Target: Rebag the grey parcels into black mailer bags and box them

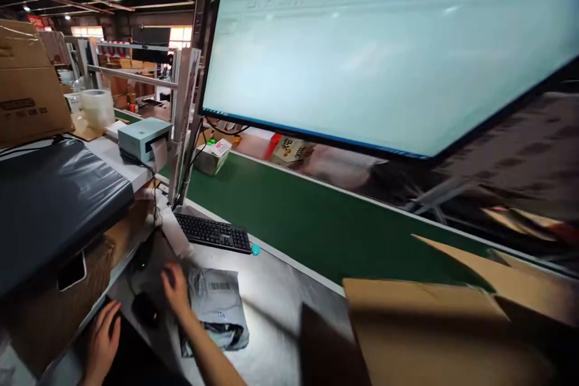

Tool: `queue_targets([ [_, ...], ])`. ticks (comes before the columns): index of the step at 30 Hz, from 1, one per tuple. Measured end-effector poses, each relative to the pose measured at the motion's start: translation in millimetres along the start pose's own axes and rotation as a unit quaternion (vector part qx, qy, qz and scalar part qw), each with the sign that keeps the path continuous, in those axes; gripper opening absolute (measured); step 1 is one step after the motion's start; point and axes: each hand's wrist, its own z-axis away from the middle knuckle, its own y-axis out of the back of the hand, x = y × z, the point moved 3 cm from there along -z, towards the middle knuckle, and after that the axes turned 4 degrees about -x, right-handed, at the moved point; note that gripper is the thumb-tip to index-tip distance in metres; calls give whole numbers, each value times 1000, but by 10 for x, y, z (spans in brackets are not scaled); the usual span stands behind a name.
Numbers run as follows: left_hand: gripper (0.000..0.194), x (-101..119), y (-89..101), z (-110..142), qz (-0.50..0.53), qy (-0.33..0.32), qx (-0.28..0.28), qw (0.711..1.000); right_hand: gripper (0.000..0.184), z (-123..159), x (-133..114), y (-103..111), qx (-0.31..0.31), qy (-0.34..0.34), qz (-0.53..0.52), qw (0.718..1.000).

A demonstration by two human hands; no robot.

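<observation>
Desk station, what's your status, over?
Left hand open, left of black mouse. Right hand open beside grey parcel. Parcel lying on metal table, right forearm partly over it.

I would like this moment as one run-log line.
left hand: open, empty, near black mouse | right hand: open, empty, beside grey parcel | keyboard: beyond parcel | monitor: lit, above green belt

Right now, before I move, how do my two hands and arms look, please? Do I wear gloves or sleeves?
Your left hand and right hand wear no gloves. The right forearm shows no sleeve, watch or bracelet. Most of the left forearm is out of view.
</observation>
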Motion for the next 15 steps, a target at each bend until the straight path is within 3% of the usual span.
queue_targets([
  [4,28,628,186,-282,11,-52,-5,999,31,-1429,-889,288,42,-25,-64,997],
  [6,28,863,238,-432,23,-92,-24,995,32,-2078,-1283,297,37,-17,-98,994],
  [8,30,1058,291,-573,33,-131,-28,990,33,-2557,-1660,232,9,-13,-130,991],
  [11,31,1315,374,-818,40,-169,8,985,28,-2922,-2097,92,-42,-19,-159,986],
  [15,28,1708,567,-1389,19,-214,80,973,25,-2995,-2294,36,-64,-30,-171,983],
])
